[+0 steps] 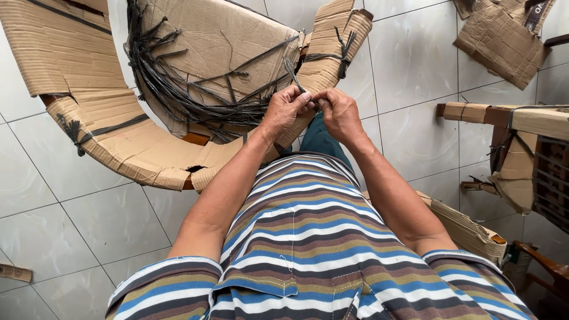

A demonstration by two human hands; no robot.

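Head view: left hand (286,109) and right hand (338,112) each grip black strap (292,74) over cardboard-wrapped furniture (148,151), pale tiled floor (71,225).

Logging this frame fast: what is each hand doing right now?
Left hand: closed, pinching the thin dark plastic strap that binds the cardboard-wrapped curved furniture piece.
Right hand: closed, fingertips meeting the left hand's on the same strap.
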